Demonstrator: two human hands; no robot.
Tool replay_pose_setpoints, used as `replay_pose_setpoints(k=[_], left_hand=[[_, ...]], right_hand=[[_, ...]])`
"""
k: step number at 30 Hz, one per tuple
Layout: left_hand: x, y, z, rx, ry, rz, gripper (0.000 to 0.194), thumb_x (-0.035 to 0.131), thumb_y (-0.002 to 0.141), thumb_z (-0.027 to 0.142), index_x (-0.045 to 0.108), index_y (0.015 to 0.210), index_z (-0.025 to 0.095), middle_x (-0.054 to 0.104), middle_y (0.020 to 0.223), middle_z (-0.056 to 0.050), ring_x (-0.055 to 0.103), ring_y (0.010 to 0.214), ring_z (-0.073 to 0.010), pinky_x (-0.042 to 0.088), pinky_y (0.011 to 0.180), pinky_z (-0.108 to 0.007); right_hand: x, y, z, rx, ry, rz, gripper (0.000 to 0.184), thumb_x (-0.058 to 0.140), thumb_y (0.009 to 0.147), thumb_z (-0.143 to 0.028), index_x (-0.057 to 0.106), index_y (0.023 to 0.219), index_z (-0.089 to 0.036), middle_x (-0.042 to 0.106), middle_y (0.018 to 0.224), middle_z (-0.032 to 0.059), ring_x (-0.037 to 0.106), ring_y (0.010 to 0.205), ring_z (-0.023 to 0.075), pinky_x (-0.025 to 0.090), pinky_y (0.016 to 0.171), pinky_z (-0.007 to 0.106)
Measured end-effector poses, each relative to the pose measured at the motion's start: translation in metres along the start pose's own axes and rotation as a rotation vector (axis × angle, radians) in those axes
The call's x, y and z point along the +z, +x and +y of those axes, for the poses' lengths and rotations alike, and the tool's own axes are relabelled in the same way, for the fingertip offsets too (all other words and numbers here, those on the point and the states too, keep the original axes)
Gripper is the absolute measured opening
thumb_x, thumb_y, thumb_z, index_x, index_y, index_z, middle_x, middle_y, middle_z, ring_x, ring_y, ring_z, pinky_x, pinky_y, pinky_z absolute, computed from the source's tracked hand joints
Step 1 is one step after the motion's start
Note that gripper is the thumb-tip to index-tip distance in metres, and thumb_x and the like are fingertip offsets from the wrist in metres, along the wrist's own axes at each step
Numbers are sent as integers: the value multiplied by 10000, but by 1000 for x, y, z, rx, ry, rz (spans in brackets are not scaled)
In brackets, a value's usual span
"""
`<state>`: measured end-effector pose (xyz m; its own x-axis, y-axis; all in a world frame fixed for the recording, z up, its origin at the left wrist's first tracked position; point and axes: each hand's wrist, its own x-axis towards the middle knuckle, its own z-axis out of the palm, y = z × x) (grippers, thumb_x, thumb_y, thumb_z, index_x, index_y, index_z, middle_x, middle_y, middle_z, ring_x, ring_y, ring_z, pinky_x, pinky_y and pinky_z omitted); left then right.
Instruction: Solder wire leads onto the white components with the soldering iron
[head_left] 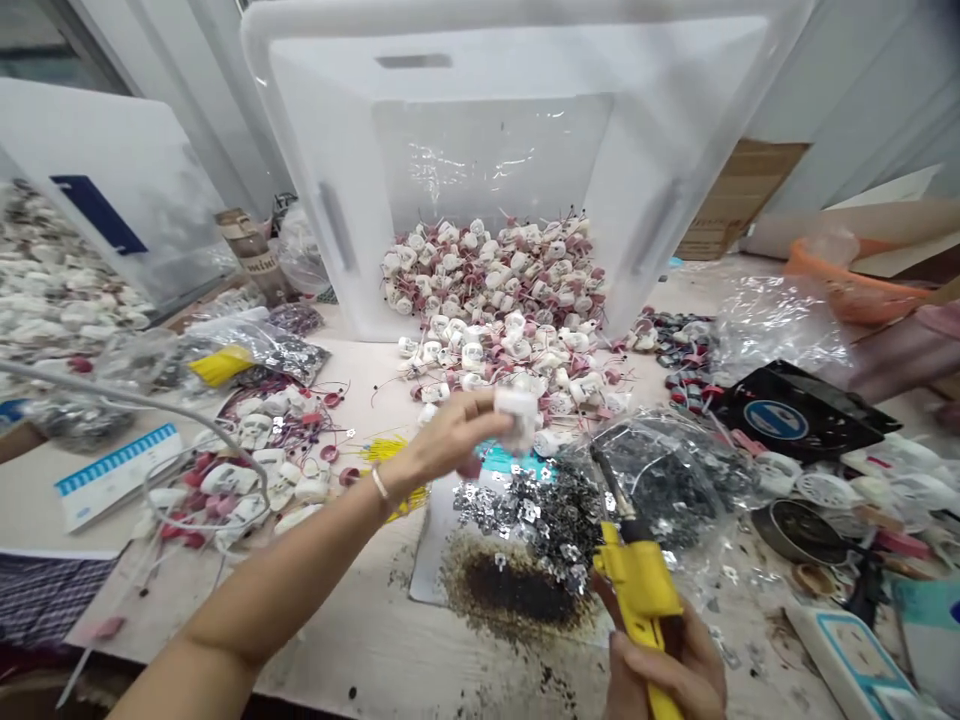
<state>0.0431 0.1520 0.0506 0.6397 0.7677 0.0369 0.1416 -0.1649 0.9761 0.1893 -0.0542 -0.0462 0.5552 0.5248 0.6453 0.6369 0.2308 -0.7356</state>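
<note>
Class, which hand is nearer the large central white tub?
Left. The left hand is in front of the white tub; the right hand is farther from it, lower right.

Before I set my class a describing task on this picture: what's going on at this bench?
A person's left hand holds a small white plastic part in front of a pile of white and pink parts spilling from a tipped bin. The right hand grips a yellow soldering gun, its tip pointing away. Small metal pieces lie heaped on a scorched board.
</note>
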Motion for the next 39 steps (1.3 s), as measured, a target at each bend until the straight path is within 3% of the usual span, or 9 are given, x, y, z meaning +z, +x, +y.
replay_pose_setpoints(k=[4,10,13,18,23,27,33,36,39], left_hand=[[24,-68,-24,-492,-327,-526,433,570,768,590,594,713,162,505,454,51,369,327,-59,292,339,-185],[29,-114,-41,-721,-302,-595,507,465,832,655,574,758,166,559,437,26,498,394,-108,353,408,-193],[15,-128,-38,-634,-6,-511,450,423,917,535,605,760,154,661,644,-27,584,552,-129,448,555,-236],[3,-161,-29,-291,738,-6,219,470,938,264,664,988,176,664,985,-79,586,947,-215,439,839,-334],[21,-185,-35,-188,894,-330,195,468,937,162,640,848,194,601,840,-34,549,781,-169,423,694,-275],[27,-191,-43,-137,1037,-363,137,484,904,90,593,881,171,607,999,-70,535,915,-218,426,776,-334],[24,-186,-36,-233,661,-114,101,527,891,173,596,816,171,629,744,-12,566,697,-143,444,679,-261],[38,-173,-34,-224,298,71,63,598,845,200,616,794,168,673,785,-12,611,733,-125,470,703,-231],[51,-158,-36,-246,59,107,81,641,827,234,644,799,158,717,887,-42,649,832,-147,486,773,-253]], right_hand=[[17,9,-16,-95,142,-144,242,714,702,-96,498,699,-204,555,1251,81,633,1071,217,561,750,280],[33,-9,-21,-42,199,-465,159,612,787,-99,501,730,-198,509,1260,83,643,1021,158,555,810,247],[36,-20,-10,-219,169,-532,152,583,782,-34,570,805,-183,482,1295,99,613,1102,180,569,840,255],[21,-33,-2,-256,134,-492,212,599,761,10,585,888,-159,465,1331,106,603,1133,188,578,840,229],[17,-34,-6,-208,137,-524,157,681,763,-87,562,833,-164,453,1303,109,606,1115,179,571,850,224],[30,-27,-2,-159,124,-543,144,656,796,-101,536,759,-172,462,1270,104,615,1082,159,564,868,233],[27,-20,-6,-191,135,-556,163,629,774,-21,568,829,-161,453,1315,111,573,1156,162,535,921,235],[23,-25,-18,-119,196,-453,195,636,741,6,551,789,-163,471,1295,93,597,1125,161,540,899,228],[20,-31,-27,-91,230,-441,209,610,735,20,556,757,-180,503,1274,51,633,1057,152,570,822,230]])
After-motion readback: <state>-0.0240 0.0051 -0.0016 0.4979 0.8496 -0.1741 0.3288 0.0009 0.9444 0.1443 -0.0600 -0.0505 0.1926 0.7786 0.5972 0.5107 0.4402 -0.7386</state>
